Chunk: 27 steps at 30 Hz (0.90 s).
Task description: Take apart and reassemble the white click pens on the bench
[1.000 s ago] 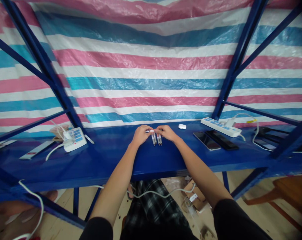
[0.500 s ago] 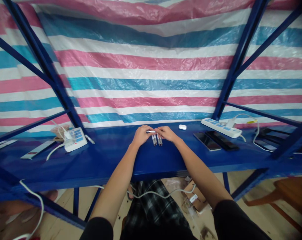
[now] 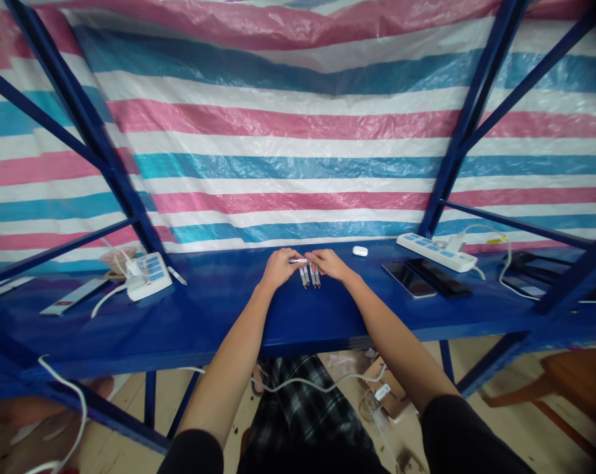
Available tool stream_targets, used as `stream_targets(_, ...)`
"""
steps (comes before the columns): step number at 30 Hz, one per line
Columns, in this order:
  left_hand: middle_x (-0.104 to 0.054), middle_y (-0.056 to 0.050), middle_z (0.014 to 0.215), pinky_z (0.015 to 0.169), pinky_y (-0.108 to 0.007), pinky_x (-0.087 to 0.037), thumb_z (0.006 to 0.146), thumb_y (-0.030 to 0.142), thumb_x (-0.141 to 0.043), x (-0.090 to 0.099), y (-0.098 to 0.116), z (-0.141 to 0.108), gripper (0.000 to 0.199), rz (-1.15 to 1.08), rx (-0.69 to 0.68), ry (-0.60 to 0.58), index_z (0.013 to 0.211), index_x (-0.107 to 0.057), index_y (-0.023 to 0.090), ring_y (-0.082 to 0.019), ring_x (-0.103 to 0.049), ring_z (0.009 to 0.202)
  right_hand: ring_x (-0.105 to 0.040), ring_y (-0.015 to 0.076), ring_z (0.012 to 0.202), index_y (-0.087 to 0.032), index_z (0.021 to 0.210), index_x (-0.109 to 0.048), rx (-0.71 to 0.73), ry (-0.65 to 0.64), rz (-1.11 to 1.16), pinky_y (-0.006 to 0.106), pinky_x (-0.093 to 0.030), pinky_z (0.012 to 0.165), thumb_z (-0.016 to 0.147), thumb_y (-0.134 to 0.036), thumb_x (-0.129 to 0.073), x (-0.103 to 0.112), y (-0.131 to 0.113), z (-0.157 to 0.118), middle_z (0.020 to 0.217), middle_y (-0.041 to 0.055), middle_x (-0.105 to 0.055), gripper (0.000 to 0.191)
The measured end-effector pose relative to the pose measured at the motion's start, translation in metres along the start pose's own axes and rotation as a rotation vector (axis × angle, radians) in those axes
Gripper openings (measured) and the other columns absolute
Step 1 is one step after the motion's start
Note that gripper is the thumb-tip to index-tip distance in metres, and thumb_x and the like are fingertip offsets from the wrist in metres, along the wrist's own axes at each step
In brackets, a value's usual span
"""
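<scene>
At the middle of the blue tabletop, a slim white pen [image 3: 298, 261] with a dark part lies sideways between my two hands. My left hand [image 3: 279, 266] is closed on its left end. The fingers of my right hand [image 3: 330, 263] are pinched together at the pen's right end. Just below the fingertips, several grey-and-white pens [image 3: 305, 277] lie side by side on the table in two small groups, dark tips towards me. The right thumb is close above the right-hand group, and the upper ends of these pens are partly hidden by my fingers.
A white earbud case [image 3: 360, 251] sits behind my right hand. Further right are two phones [image 3: 409, 279] and a power strip [image 3: 436, 253]. Another power strip [image 3: 150, 276] and a white marker-like stick [image 3: 178, 275] lie left. Blue frame posts [image 3: 450, 151] flank the table.
The pen between my hands has turned slightly, showing its dark part differently. Both hands stay in nearly the same place, and the pens on the table have not moved.
</scene>
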<state>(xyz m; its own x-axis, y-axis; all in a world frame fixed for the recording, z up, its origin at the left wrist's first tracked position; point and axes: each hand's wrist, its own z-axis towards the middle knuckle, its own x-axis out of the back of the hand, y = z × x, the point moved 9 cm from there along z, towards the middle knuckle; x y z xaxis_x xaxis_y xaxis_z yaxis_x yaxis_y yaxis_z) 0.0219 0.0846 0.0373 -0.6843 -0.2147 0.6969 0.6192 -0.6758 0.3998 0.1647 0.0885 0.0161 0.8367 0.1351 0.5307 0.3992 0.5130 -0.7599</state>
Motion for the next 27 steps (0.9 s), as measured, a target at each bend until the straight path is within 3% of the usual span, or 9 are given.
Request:
stream_targets(3,-0.077,-0.006,0.093,0.082,-0.03,-0.05,0.087,0.037,-0.075,0.0,-0.001,0.0,0.016,-0.005,0.005,0.006,0.092,-0.081,0.023,-0.021,-0.068,0.089,-0.056,0.0113,0.048,-0.017,0.088,-0.072,0.001,-0.025,-0.015,0.023,-0.041,0.053,0.092,-0.05,-0.062,-0.001,-0.001,0.0,0.066,0.0005,-0.07,0.035)
stream_targets(6,-0.077,-0.006,0.092,0.081,-0.031,-0.05,0.086,0.037,-0.076,-0.001,-0.002,0.0,0.015,-0.011,0.004,0.004,0.091,-0.081,0.023,-0.021,-0.069,0.088,-0.055,0.0108,0.048,-0.015,0.081,-0.071,0.0,-0.058,-0.055,0.023,-0.042,0.055,0.096,-0.049,-0.055,-0.003,-0.001,-0.001,0.065,0.0017,-0.069,0.04)
stream_targets(12,-0.077,-0.006,0.094,0.084,-0.033,-0.051,0.086,0.039,-0.075,0.001,-0.002,0.0,0.017,-0.043,0.004,0.015,0.091,-0.081,0.024,-0.023,-0.068,0.091,-0.055,0.0112,0.048,-0.015,0.088,-0.072,0.015,-0.071,-0.04,0.023,-0.041,0.056,0.094,-0.047,-0.059,-0.003,-0.003,-0.001,0.065,0.001,-0.068,0.035)
stream_targets(15,-0.077,-0.006,0.101,0.093,-0.036,-0.05,0.084,0.042,-0.077,0.007,-0.002,0.001,0.026,-0.094,0.0,0.076,0.104,-0.08,0.025,-0.025,-0.068,0.1,-0.053,0.0109,0.048,-0.015,0.084,-0.069,0.012,-0.051,-0.033,0.023,-0.04,0.057,0.097,-0.048,-0.051,-0.001,-0.003,0.0,0.062,0.0005,-0.066,0.04)
stream_targets(18,-0.076,-0.006,0.102,0.094,-0.036,-0.051,0.084,0.044,-0.077,0.018,-0.019,0.0,0.047,-0.261,0.142,0.233,0.126,-0.071,0.023,-0.024,-0.069,0.1,-0.052,0.0115,0.052,-0.015,0.083,-0.069,0.009,0.009,-0.04,0.023,-0.039,0.059,0.097,-0.05,-0.051,0.005,-0.004,0.002,0.06,-0.0004,-0.064,0.042)
stream_targets(21,-0.076,-0.006,0.089,0.082,-0.034,-0.054,0.08,0.044,-0.079,0.016,-0.041,-0.002,0.058,-0.539,0.33,0.297,0.129,-0.066,0.017,-0.021,-0.071,0.083,-0.052,0.012,0.054,-0.015,0.083,-0.069,0.015,0.032,-0.028,0.024,-0.039,0.06,0.096,-0.052,-0.051,0.005,-0.004,0.003,0.057,-0.0014,-0.06,0.043)
stream_targets(25,-0.073,-0.003,0.076,0.074,-0.031,-0.054,0.069,0.042,-0.088,0.017,-0.044,-0.004,0.073,-0.783,0.39,0.342,0.131,-0.063,0.012,-0.018,-0.069,0.07,-0.043,0.0105,0.045,-0.015,0.079,-0.066,-0.053,-0.017,0.134,0.024,-0.035,0.052,0.094,-0.061,-0.052,-0.005,0.004,0.004,0.048,-0.004,-0.05,0.05)
stream_targets(27,-0.073,-0.002,0.076,0.074,-0.031,-0.054,0.067,0.042,-0.089,0.018,-0.042,-0.005,0.075,-0.847,0.402,0.366,0.13,-0.063,0.013,-0.017,-0.068,0.069,-0.043,0.0102,0.042,-0.014,0.08,-0.066,-0.103,-0.108,0.247,0.023,-0.033,0.047,0.091,-0.064,-0.054,-0.015,0.004,0.003,0.048,-0.0026,-0.052,0.053)
